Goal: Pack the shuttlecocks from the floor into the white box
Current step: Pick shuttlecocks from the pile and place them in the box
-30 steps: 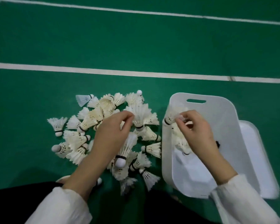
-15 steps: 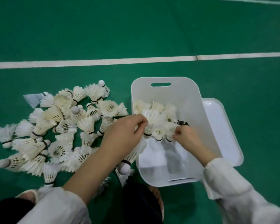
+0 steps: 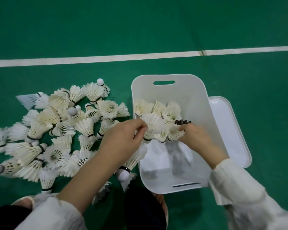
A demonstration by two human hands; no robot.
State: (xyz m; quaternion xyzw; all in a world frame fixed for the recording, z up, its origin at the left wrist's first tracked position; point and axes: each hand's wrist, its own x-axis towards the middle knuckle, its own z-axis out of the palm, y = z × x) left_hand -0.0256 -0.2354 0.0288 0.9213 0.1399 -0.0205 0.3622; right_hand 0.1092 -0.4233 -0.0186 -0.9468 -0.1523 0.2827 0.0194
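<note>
A heap of white feather shuttlecocks (image 3: 56,135) lies on the green floor at left. To its right stands the white box (image 3: 194,97), with several shuttlecocks (image 3: 158,110) packed upright at its far end. My left hand (image 3: 121,140) reaches over the box's left rim and pinches the feathers of one shuttlecock (image 3: 152,126) held in the box. My right hand (image 3: 194,135) is inside the box, its fingers closed on the shuttlecocks (image 3: 175,133) of the near row. One more shuttlecock (image 3: 131,161) leans against the box's outer left wall.
The box's white lid (image 3: 229,130) lies flat under and to the right of the box. A white court line (image 3: 106,58) crosses the floor beyond. My dark-trousered legs and shoes sit at the bottom edge.
My left hand has come from the heap over the box's rim with a shuttlecock. My right hand has sunk lower into the box onto the near row. The view has shifted.
</note>
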